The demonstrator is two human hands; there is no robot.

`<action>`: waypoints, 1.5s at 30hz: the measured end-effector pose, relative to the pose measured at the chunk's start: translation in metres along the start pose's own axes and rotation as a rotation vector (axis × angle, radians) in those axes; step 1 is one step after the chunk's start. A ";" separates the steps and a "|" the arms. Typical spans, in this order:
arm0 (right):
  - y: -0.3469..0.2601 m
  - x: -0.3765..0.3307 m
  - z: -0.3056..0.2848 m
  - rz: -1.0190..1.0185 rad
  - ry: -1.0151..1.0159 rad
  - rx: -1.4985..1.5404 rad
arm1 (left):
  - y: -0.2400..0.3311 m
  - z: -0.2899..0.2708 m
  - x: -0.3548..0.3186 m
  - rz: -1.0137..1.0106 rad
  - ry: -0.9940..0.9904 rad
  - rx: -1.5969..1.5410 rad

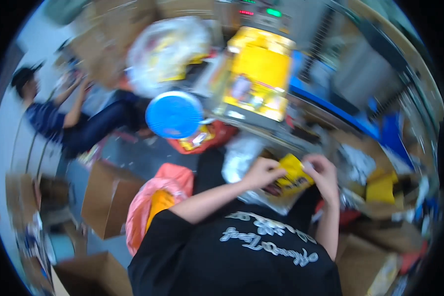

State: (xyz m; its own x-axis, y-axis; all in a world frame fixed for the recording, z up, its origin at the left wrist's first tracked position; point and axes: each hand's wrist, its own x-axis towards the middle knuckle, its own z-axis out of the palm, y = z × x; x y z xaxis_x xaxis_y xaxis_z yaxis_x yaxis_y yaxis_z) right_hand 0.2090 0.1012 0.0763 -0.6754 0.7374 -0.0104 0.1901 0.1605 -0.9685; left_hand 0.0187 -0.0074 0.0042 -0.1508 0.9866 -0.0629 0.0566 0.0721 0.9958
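A person in a black printed T-shirt is working a small yellow packet between both bare hands, seen from above in a blurred wide view. The left hand is closing its fingers over the packet's left edge, while the right hand is pinching the packet's upper right corner between thumb and fingertips; both grips are tight on the packet, which is sitting tilted just above the person's chest, with crinkled clear plastic wrap lying under and beside it. Just ahead of the hands, a large yellow boxed item is standing at the middle of the cluttered work area, and a round blue lid is resting to its left, overlapping a red and yellow bag. A bundle wrapped in clear plastic is sitting behind the lid. On the person's left, a pink bag is slumping beside an open cardboard box, with another cardboard box nearer the lower edge. Farther left, another person in dark blue clothes is sitting on the floor with raised arms. More yellow packets are lying in the jumble on the right, too blurred to make out further.
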 end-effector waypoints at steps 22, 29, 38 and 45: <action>0.109 -0.014 -0.103 0.047 0.761 -1.079 | 0.034 -0.058 0.090 0.188 0.243 0.190; 0.073 -0.037 -0.111 -0.060 0.832 -0.254 | 0.000 -0.097 0.057 0.741 0.404 1.120; -0.014 -0.025 -0.051 -0.185 0.375 -0.540 | 0.016 -0.060 0.031 0.343 0.151 0.398; 0.005 -0.002 -0.020 -0.186 -0.128 -0.175 | 0.001 -0.006 0.009 0.067 -0.021 0.248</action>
State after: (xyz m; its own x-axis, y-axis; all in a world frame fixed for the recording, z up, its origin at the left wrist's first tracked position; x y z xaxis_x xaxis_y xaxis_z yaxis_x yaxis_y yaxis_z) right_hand 0.2261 0.1136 0.0761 -0.7926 0.5976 0.1209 0.1675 0.4041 -0.8992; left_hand 0.0118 0.0008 0.0048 -0.1182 0.9930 -0.0015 0.3065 0.0380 0.9511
